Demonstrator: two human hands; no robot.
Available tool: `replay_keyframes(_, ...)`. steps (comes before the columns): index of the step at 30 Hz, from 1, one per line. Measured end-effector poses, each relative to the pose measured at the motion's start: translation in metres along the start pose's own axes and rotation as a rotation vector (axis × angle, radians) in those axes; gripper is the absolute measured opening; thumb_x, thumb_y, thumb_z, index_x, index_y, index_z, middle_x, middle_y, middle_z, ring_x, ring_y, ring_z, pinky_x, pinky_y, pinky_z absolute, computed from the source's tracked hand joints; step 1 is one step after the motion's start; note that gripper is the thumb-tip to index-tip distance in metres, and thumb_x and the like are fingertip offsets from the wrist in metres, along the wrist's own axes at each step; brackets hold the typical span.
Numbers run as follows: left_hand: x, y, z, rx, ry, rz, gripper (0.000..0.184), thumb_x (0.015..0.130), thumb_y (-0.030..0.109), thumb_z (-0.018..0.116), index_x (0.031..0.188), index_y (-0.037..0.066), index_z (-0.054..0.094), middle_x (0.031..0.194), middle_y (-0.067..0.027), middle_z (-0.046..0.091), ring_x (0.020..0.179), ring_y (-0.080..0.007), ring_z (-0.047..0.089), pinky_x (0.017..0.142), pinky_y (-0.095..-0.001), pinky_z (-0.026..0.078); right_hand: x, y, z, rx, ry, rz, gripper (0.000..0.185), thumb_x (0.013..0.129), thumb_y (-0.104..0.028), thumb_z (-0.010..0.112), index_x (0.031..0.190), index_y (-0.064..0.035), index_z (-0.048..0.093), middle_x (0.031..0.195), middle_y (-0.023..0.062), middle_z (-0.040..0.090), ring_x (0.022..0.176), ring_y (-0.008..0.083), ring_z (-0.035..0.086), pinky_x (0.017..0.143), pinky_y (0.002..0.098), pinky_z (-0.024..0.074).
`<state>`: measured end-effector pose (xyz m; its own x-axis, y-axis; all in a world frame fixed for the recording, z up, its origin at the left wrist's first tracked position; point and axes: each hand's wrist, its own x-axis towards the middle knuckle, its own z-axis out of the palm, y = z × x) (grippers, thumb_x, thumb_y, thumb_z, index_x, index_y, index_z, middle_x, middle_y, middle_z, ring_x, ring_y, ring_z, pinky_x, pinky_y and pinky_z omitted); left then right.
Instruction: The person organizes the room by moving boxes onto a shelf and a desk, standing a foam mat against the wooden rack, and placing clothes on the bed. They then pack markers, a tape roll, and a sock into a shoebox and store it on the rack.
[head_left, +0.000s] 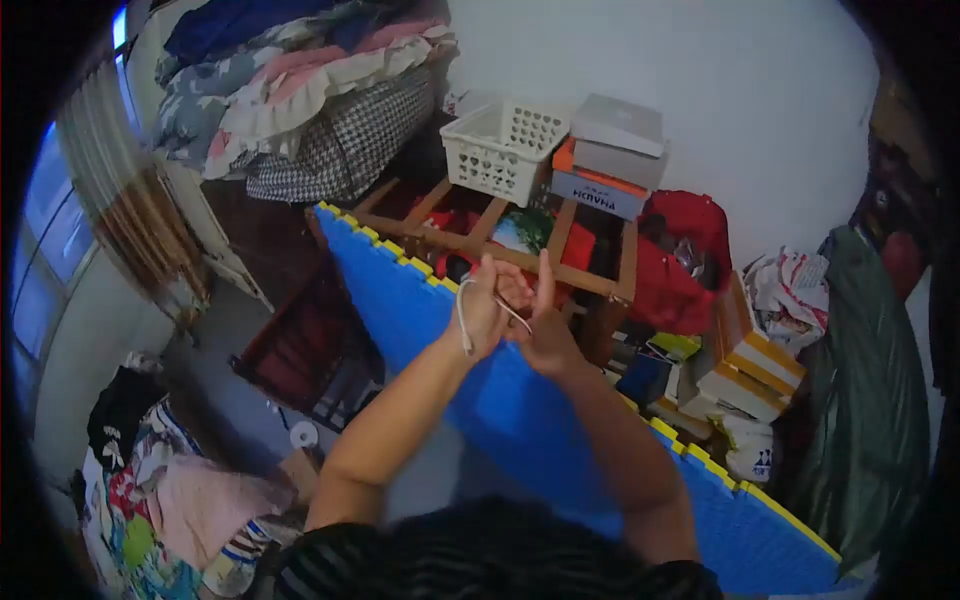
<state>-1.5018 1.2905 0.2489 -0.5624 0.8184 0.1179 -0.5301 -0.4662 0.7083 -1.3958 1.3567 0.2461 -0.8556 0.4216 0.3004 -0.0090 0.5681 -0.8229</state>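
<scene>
My left hand (482, 312) and my right hand (545, 335) are close together at the centre, raised over a blue foam mat (520, 410) with a yellow toothed edge. A thin white cord (463, 322) loops over my left hand, one end hanging by the wrist. My left fingers are closed on it. The cord runs across to my right hand, which grips it near the thumb while its index finger points up. Some fingertips overlap between the hands, so their exact hold is partly hidden.
Behind the mat stands a wooden frame (485, 225) bearing a white basket (500, 155) and stacked boxes (610, 155). A red bag (680, 265) and open cartons (755, 345) are at right. Piled bedding (330, 110) lies upper left, heaped clothes (200, 500) lower left.
</scene>
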Motion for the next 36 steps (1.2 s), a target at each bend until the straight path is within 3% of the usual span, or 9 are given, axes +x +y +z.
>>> replay_keyframes(5, 0.056, 0.051, -0.053, -0.193, -0.321, -0.069, 0.026, 0.091, 0.03, 0.043, 0.093, 0.005, 0.047, 0.069, -0.0025, 0.048, 0.057, -0.014, 0.048, 0.058, -0.0284, 0.045, 0.034, -0.032, -0.042, -0.222, -0.385, 0.206, 0.029, 0.086, -0.016, 0.043, 0.112, -0.0041, 0.049, 0.068, 0.0079, 0.056, 0.06, 0.0158, 0.054, 0.055, 0.0284, 0.0428)
replay_keyframes(6, 0.064, 0.061, -0.05, -0.03, -0.201, -0.064, 0.022, 0.091, 0.026, 0.044, 0.097, 0.005, 0.048, 0.068, -0.0014, 0.044, 0.054, -0.012, 0.045, 0.056, -0.0281, 0.044, 0.041, -0.032, -0.047, -0.103, -0.327, 0.119, 0.028, 0.088, -0.024, 0.041, 0.081, -0.0014, 0.057, 0.065, 0.0054, 0.054, 0.057, 0.0126, 0.05, 0.051, 0.026, 0.0399)
replay_keyframes(9, 0.078, 0.062, -0.028, 0.662, 0.06, 0.051, 0.02, 0.09, 0.022, 0.043, 0.1, 0.005, 0.044, 0.059, -0.0019, 0.043, 0.052, -0.0114, 0.048, 0.045, -0.0274, 0.043, 0.081, -0.021, -0.063, 0.204, -0.351, 0.133, 0.03, 0.089, -0.027, 0.043, 0.075, -0.0033, 0.054, 0.062, 0.0024, 0.05, 0.055, 0.0101, 0.046, 0.051, 0.0251, 0.0386)
replay_keyframes(13, 0.131, 0.043, -0.056, 1.659, -0.1, 0.352, 0.023, 0.083, 0.018, 0.049, 0.096, -0.001, 0.053, 0.083, -0.0191, 0.061, 0.073, -0.0318, 0.06, 0.061, -0.0413, 0.047, 0.154, 0.028, -0.046, 0.199, 0.173, -0.132, 0.029, 0.089, -0.028, 0.042, 0.076, -0.0041, 0.052, 0.064, 0.0, 0.049, 0.055, 0.0104, 0.045, 0.053, 0.026, 0.0387)
replay_keyframes(16, 0.132, 0.058, -0.014, 1.92, -0.284, 0.14, 0.024, 0.079, 0.018, 0.051, 0.089, -0.003, 0.057, 0.084, -0.0232, 0.059, 0.078, -0.0366, 0.058, 0.067, -0.0425, 0.046, 0.188, 0.037, -0.014, 0.387, 0.185, -0.125, 0.03, 0.091, -0.029, 0.038, 0.082, -0.0028, 0.051, 0.069, 0.007, 0.054, 0.06, 0.0141, 0.051, 0.061, 0.0274, 0.042)
replay_keyframes(20, 0.165, 0.05, -0.025, 1.715, -0.308, -0.015, 0.023, 0.077, 0.017, 0.049, 0.082, -0.003, 0.059, 0.083, -0.0205, 0.061, 0.078, -0.0331, 0.06, 0.067, -0.0422, 0.046, 0.218, 0.031, -0.001, 0.607, 0.258, -0.087, 0.031, 0.092, -0.03, 0.035, 0.08, -0.0043, 0.045, 0.066, 0.0068, 0.051, 0.053, 0.0154, 0.049, 0.055, 0.0284, 0.0433)
replay_keyframes(25, 0.195, 0.073, -0.036, 0.377, -0.332, -0.407, 0.028, 0.087, 0.018, 0.043, 0.104, -0.003, 0.051, 0.085, -0.0127, 0.062, 0.079, -0.019, 0.06, 0.065, -0.0351, 0.048, 0.283, 0.0, -0.051, 0.91, 0.629, -0.048, 0.028, 0.093, -0.033, 0.033, 0.078, -0.009, 0.035, 0.058, 0.0024, 0.043, 0.039, 0.0101, 0.036, 0.034, 0.0236, 0.0304)
replay_keyframes(28, 0.205, 0.088, -0.046, 0.701, -0.745, -0.21, 0.032, 0.09, 0.018, 0.039, 0.116, 0.0, 0.043, 0.086, -0.0098, 0.06, 0.079, -0.0175, 0.059, 0.063, -0.0324, 0.049, 0.329, -0.018, -0.07, 0.896, 0.752, -0.215, 0.03, 0.093, -0.033, 0.032, 0.077, -0.0086, 0.036, 0.061, 0.0029, 0.042, 0.042, 0.0088, 0.033, 0.037, 0.0225, 0.0273)
replay_keyframes(36, 0.342, 0.166, -0.124, 0.766, -0.292, -0.05, 0.02, 0.086, 0.019, 0.047, 0.09, 0.002, 0.057, 0.062, -0.0009, 0.049, 0.052, -0.0119, 0.046, 0.05, -0.0264, 0.043, 0.409, -0.043, -0.108, 0.199, 1.114, -0.721, 0.019, 0.093, -0.023, 0.037, 0.083, -0.0061, 0.037, 0.063, 0.0035, 0.044, 0.05, 0.0095, 0.042, 0.044, 0.022, 0.0354)
